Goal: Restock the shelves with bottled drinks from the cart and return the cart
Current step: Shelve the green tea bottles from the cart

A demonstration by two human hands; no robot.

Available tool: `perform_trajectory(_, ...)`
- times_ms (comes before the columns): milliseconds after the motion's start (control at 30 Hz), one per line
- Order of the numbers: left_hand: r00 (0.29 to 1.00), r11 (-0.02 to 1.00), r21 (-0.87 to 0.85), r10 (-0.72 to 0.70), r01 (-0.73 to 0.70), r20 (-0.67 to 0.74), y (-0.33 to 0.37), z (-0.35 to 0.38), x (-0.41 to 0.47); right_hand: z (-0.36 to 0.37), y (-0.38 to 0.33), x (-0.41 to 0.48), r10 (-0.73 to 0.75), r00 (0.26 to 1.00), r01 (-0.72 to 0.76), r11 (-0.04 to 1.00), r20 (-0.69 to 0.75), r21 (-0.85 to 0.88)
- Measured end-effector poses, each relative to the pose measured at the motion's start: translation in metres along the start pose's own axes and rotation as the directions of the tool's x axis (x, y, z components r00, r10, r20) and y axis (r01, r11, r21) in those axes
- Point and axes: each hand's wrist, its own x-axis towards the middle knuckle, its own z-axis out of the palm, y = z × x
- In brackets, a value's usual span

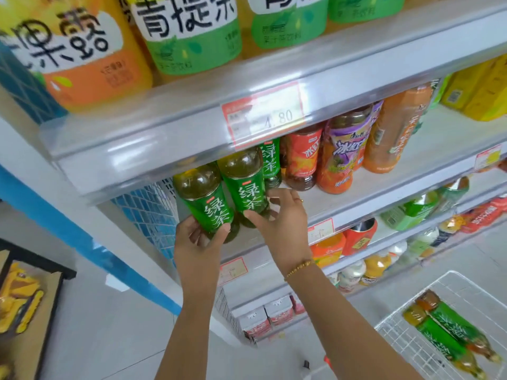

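Two green tea bottles with green labels lean at the left end of the second shelf (329,207). My left hand (199,239) grips the base of the left bottle (204,200). My right hand (279,218) holds the lower part of the bottle (244,182) beside it. A third green tea bottle (270,160) stands behind them. The white wire cart (450,294) at the lower right holds two more green-labelled bottles (444,327) lying on their sides.
Red, purple and orange drink bottles (343,152) fill the same shelf to the right. Large bottles (186,31) stand on the shelf above, with a 4.80 price tag (263,116) on its edge. Lower shelves hold cans and cartons. A box with a yellow toy (19,300) sits at the left.
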Motion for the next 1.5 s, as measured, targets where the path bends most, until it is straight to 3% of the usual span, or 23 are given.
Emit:
perform_trajectory(100, 1.0, 0.999, 0.041, 0.014, -0.013, -0.011, -0.006, 0.002, 0.008, 0.005, 0.011, -0.002, -0.044, 0.999, 0.039, 0.984, -0.023, -0.175)
perform_trajectory(233, 0.999, 1.0, -0.011, 0.016, -0.016, -0.036, -0.009, 0.011, 0.029, 0.023, 0.004, 0.015, -0.126, 0.991, 0.109, 0.962, -0.05, -0.252)
perform_trajectory(400, 0.995, 0.992, -0.127, 0.002, -0.015, -0.096, -0.015, 0.025, 0.062, 0.042, 0.006, 0.036, -0.104, 0.99, 0.084, 0.975, -0.091, -0.204)
perform_trajectory(600, 0.998, 0.99, -0.138, 0.017, -0.026, -0.065, -0.023, 0.028, 0.07, 0.052, 0.015, 0.042, -0.054, 0.988, 0.025, 0.981, -0.144, -0.193)
perform_trajectory(833, 0.999, 0.997, -0.052, -0.05, 0.05, 0.003, -0.005, 0.026, 0.031, 0.044, 0.01, 0.035, -0.194, 0.968, 0.158, 0.964, -0.159, -0.215)
perform_trajectory(933, 0.998, 0.998, -0.058, 0.025, -0.022, 0.06, 0.012, 0.024, -0.029, 0.008, 0.01, 0.015, -0.291, 0.923, 0.225, 0.939, -0.252, -0.261)
perform_trajectory(1033, 0.968, 0.995, -0.073, 0.087, -0.072, 0.234, 0.016, 0.039, -0.083, -0.054, 0.036, -0.014, -0.209, 0.953, 0.15, 0.953, -0.218, -0.262)
perform_trajectory(1133, 0.878, 0.999, -0.014, 0.048, -0.047, 0.477, 0.002, 0.07, -0.129, -0.127, 0.096, -0.049, 0.04, 0.986, -0.098, 0.927, -0.164, -0.362)
perform_trajectory(1200, 0.784, 0.998, 0.062, -0.042, 0.005, 0.619, -0.013, 0.098, -0.158, -0.176, 0.145, -0.072, 0.283, 0.95, -0.312, 0.838, -0.133, -0.448)
perform_trajectory(1267, 0.678, 0.987, 0.159, -0.115, -0.003, 0.726, -0.033, 0.132, -0.185, -0.221, 0.193, -0.096, 0.511, 0.853, -0.484, 0.7, -0.104, -0.526)
perform_trajectory(1367, 0.524, 0.938, 0.324, -0.216, -0.123, 0.824, -0.069, 0.194, -0.223, -0.272, 0.262, -0.131, 0.775, 0.63, -0.636, 0.486, -0.04, -0.6)
perform_trajectory(1500, 0.268, 0.836, 0.485, -0.421, -0.258, 0.867, -0.13, 0.276, -0.272, -0.312, 0.348, -0.165, 0.916, 0.4, -0.677, 0.31, 0.021, -0.668)
